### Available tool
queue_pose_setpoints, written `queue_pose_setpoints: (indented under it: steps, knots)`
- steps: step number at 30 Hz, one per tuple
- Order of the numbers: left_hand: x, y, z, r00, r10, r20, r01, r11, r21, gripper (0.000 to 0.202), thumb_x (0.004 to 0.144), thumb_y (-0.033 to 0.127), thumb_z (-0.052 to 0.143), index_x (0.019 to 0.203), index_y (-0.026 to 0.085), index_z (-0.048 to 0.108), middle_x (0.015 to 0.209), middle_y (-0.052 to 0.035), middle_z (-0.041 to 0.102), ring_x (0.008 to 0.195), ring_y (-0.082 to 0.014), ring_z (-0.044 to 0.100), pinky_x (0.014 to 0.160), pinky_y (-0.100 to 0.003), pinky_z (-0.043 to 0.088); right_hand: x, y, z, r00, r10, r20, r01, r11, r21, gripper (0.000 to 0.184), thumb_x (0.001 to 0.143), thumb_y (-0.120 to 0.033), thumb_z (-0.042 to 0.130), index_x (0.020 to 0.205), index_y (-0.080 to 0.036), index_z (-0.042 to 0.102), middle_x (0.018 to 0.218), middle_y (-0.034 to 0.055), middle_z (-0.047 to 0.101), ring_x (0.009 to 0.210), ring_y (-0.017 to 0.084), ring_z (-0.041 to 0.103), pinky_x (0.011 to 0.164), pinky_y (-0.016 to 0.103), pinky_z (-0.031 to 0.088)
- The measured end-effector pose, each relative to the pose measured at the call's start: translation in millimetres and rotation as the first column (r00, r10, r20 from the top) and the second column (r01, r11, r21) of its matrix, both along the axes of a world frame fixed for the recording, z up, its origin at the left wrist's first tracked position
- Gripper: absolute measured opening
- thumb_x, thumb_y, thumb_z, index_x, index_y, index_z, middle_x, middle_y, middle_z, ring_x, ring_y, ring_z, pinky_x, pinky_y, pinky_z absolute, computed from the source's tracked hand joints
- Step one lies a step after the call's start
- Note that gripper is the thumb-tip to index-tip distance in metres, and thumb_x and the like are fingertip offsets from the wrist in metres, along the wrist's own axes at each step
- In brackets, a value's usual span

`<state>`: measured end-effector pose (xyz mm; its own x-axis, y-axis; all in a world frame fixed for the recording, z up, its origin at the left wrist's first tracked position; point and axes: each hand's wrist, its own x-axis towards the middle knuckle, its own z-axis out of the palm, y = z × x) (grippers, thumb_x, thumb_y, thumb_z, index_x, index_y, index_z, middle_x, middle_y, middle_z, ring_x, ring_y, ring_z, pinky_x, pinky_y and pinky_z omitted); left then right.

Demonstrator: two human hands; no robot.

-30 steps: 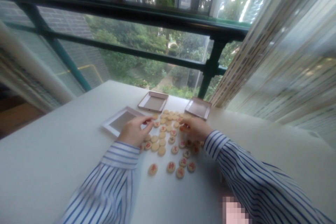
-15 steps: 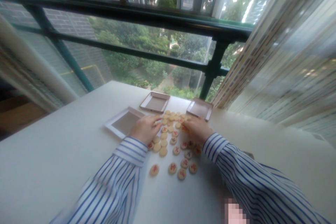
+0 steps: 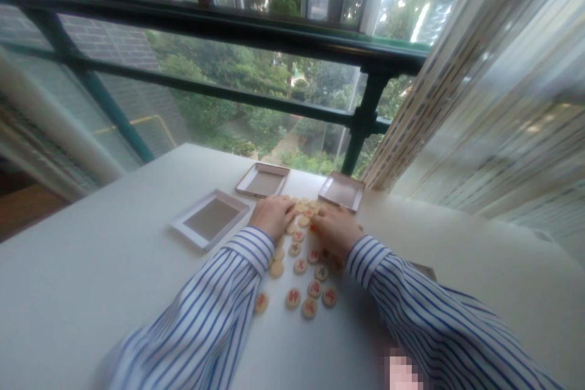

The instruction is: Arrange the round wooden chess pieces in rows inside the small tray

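Note:
My left hand [image 3: 273,217] is bent over the upper left of a spread of round wooden Chinese chess pieces [image 3: 300,265], its fingers curled onto a pale piece mostly hidden beneath. Across from it my right hand [image 3: 337,230] has its fingers closed down on a red-marked piece [image 3: 313,227] at the right of the spread. Some pieces show red or black characters, others a plain pale side. Nearest me lie several red-marked pieces [image 3: 293,298], apart from both hands. My palms and wrists cover other pieces.
A shallow open box part [image 3: 177,226] lies on the white table [image 3: 82,292] to the left. Two more shallow trays, one at the back [image 3: 239,186] and one back right [image 3: 359,200], stand by the window. A green railing [image 3: 274,36] and a curtain [image 3: 411,103] border the table.
My left hand has moved right and slightly up, over more of the pieces. My right hand stays at the right side of the spread. The whole view has shifted a little.

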<state>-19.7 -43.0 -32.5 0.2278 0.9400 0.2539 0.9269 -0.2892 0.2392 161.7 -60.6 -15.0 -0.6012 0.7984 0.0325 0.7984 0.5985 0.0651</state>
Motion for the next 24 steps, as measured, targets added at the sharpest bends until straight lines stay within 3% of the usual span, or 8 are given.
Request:
queue_pose_setpoints:
  steps: [5, 8, 11, 14, 19, 24]
  knots:
    - [-3, 1, 0.3, 0.998, -0.009, 0.062, 0.01, 1.0, -0.014, 0.025, 0.08, 0.037, 0.051, 0.093, 0.023, 0.067, 0.092, -0.0049, 0.068, 0.089, -0.0185, 0.058, 0.078, -0.028, 0.041, 3, -1, 3.8, 0.999, -0.013, -0.029, 0.013, 1.0, -0.006, 0.024, 0.086, -0.024, 0.037, 0.096, -0.02, 0.059, 0.097, 0.0084, 0.061, 0.094, 0.022, 0.052, 0.081, 0.038, 0.033]
    - [-11, 2, 1.5, 0.968, -0.007, 0.25, 0.02, 0.998, -0.052, 0.034, 0.081, 0.041, 0.047, 0.099, 0.02, 0.066, 0.094, -0.0054, 0.069, 0.085, -0.0181, 0.06, 0.074, -0.027, 0.044, 5, -1, 7.8, 0.998, -0.037, -0.041, 0.037, 0.999, -0.008, 0.023, 0.085, -0.024, 0.038, 0.095, -0.019, 0.059, 0.097, 0.0081, 0.061, 0.094, 0.021, 0.053, 0.08, 0.036, 0.033]
    - [-19, 0, 5.6, 0.83, 0.032, 0.556, 0.057, 0.988, -0.142, 0.042, 0.076, 0.048, 0.05, 0.101, 0.017, 0.066, 0.093, -0.006, 0.07, 0.079, -0.0188, 0.061, 0.068, -0.028, 0.047, 6, -1, 13.3, 0.997, -0.054, -0.059, 0.053, 0.998, -0.017, 0.023, 0.084, -0.022, 0.039, 0.093, -0.019, 0.059, 0.095, 0.0075, 0.061, 0.092, 0.02, 0.053, 0.078, 0.034, 0.033]
    - [-24, -4, 11.5, 0.687, 0.097, 0.72, 0.101, 0.968, -0.228, 0.046, 0.072, 0.051, 0.055, 0.098, 0.016, 0.067, 0.09, -0.0064, 0.07, 0.068, -0.0164, 0.06, 0.058, -0.026, 0.046, 5, -2, 18.1, 0.995, -0.065, -0.082, 0.063, 0.998, -0.023, 0.023, 0.085, -0.022, 0.038, 0.091, -0.019, 0.06, 0.094, 0.0076, 0.062, 0.09, 0.019, 0.054, 0.078, 0.032, 0.033]
    - [-27, -11, 17.5, 0.58, 0.192, 0.792, 0.148, 0.931, -0.334, 0.049, 0.071, 0.053, 0.055, 0.096, 0.012, 0.066, 0.076, -0.0066, 0.067, 0.057, -0.0111, 0.054, 0.048, -0.021, 0.041, 3, -5, 19.8, 0.978, -0.042, -0.204, 0.046, 0.999, 0.012, 0.024, 0.086, -0.024, 0.038, 0.096, -0.02, 0.06, 0.093, 0.006, 0.063, 0.086, 0.018, 0.055, 0.076, 0.031, 0.032]
    - [-23, -20, 20.6, 0.56, 0.139, 0.817, 0.212, 0.929, -0.304, 0.045, 0.073, 0.051, 0.054, 0.092, 0.012, 0.065, 0.067, -0.003, 0.063, 0.059, -0.0106, 0.053, 0.052, -0.021, 0.04, -3, -8, 20.9, 0.928, 0.025, -0.372, -0.015, 0.999, 0.029, 0.026, 0.087, -0.03, 0.043, 0.106, -0.019, 0.057, 0.097, 0.0065, 0.062, 0.09, 0.016, 0.054, 0.079, 0.028, 0.034]
